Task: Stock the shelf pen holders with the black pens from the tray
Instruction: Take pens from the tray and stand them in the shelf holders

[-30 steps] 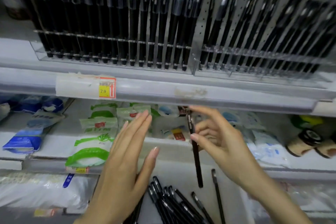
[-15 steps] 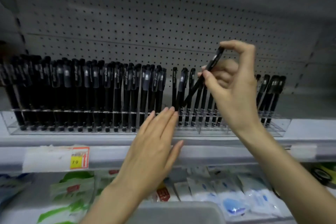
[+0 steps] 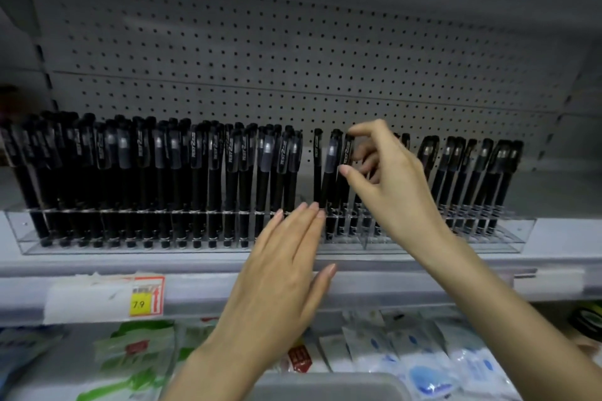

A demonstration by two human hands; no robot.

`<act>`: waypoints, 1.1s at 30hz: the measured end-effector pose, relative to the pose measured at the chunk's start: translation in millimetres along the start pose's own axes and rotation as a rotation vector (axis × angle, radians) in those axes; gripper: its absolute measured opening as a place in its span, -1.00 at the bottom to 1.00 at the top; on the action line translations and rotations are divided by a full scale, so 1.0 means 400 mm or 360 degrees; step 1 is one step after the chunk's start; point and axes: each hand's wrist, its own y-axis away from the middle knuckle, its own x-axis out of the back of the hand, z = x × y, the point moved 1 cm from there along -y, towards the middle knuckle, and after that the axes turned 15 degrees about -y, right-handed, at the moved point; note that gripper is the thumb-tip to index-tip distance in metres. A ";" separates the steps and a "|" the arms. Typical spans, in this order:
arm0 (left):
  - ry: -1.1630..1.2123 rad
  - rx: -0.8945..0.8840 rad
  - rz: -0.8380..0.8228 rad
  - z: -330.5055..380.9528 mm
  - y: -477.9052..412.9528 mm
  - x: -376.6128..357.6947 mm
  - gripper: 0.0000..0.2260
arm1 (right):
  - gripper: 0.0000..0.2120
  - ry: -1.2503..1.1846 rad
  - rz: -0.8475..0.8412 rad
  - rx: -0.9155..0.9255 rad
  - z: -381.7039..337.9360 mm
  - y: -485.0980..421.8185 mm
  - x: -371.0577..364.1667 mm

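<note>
The right hand (image 3: pixel 387 185) pinches a slim black capped pen (image 3: pixel 346 151) between thumb and forefinger, upright in the long clear acrylic holder (image 3: pixel 423 246); at the pen's seven o'clock the left hand (image 3: pixel 280 273), fingers straight and together, touches the holder.

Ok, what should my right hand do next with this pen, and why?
Probably let go: the right hand pinches the pen by its cap, and it already stands in the clear holder, about level with its neighbours.
</note>
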 end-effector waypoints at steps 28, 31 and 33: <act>0.0555 0.0973 -0.0672 -0.021 0.732 -0.046 -0.41 | -0.81 -0.0393 -0.1056 -0.0620 0.109 0.626 -0.446; 0.0589 0.0988 -0.0703 -0.002 0.774 -0.069 -0.38 | -0.66 -0.0151 -0.1241 -0.0655 0.142 0.676 -0.506; 0.0656 0.1046 -0.0709 0.007 0.782 -0.077 -0.35 | -0.62 -0.0075 -0.1281 -0.0671 0.144 0.693 -0.523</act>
